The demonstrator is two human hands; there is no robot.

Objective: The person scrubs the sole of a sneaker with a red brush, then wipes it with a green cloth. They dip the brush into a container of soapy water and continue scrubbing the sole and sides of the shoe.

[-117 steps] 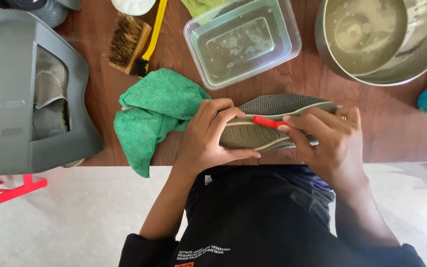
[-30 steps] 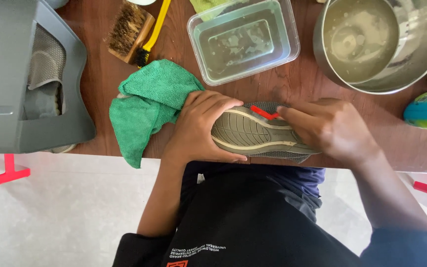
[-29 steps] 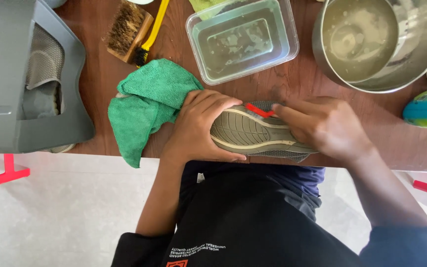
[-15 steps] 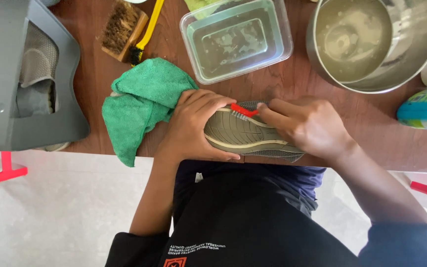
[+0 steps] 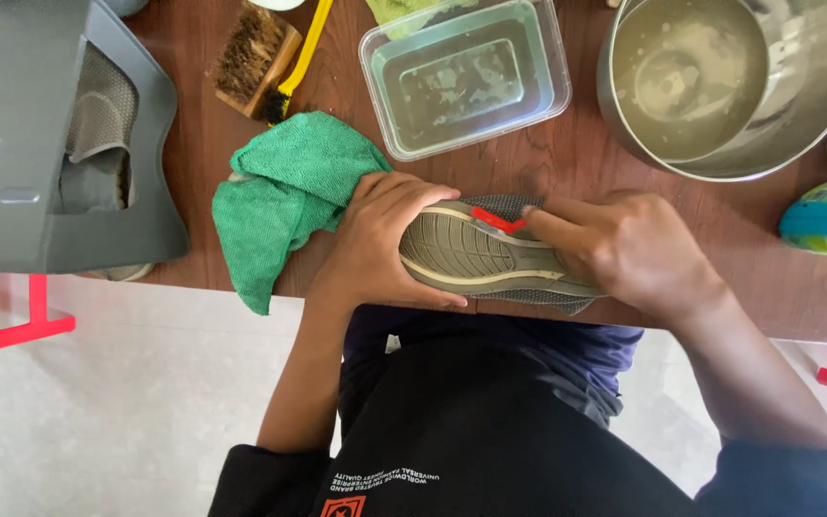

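At the tabletop's (image 5: 547, 163) near edge, the shoe (image 5: 476, 254) has tipped sole-up since a few seconds ago, the left hand (image 5: 385, 239) wrapped closed around its toe beside the green cloth (image 5: 279, 196), the right hand (image 5: 629, 254) curled closed on its heel.

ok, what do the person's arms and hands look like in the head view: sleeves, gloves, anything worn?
Both hands are bare: no gloves, rings or watch visible on the left hand or the right hand. The forearms are uncovered; dark sleeves are pushed up toward the elbows. The top is black with small white print and a red-orange mark on the chest.
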